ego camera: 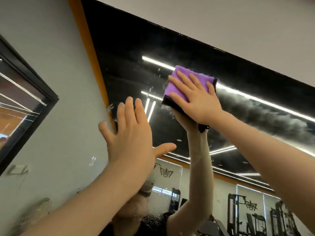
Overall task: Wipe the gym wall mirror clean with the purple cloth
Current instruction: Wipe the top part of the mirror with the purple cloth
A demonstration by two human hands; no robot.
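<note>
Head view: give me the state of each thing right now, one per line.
Purple cloth: folded, pressed flat on the glass.
Mirror: hazy smear right of the cloth, droplets to its left.
Right hand: flat on the cloth, fingers straight.
Left hand: open, fingers spread, on the mirror.

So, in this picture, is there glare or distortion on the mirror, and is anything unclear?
Head view: bright ceiling light strips reflect as glare on the large wall mirror; a hazy smear trails to the right of the folded purple cloth under the right hand; the wide lens tilts the mirror's edges; the left hand is sharp.
</note>
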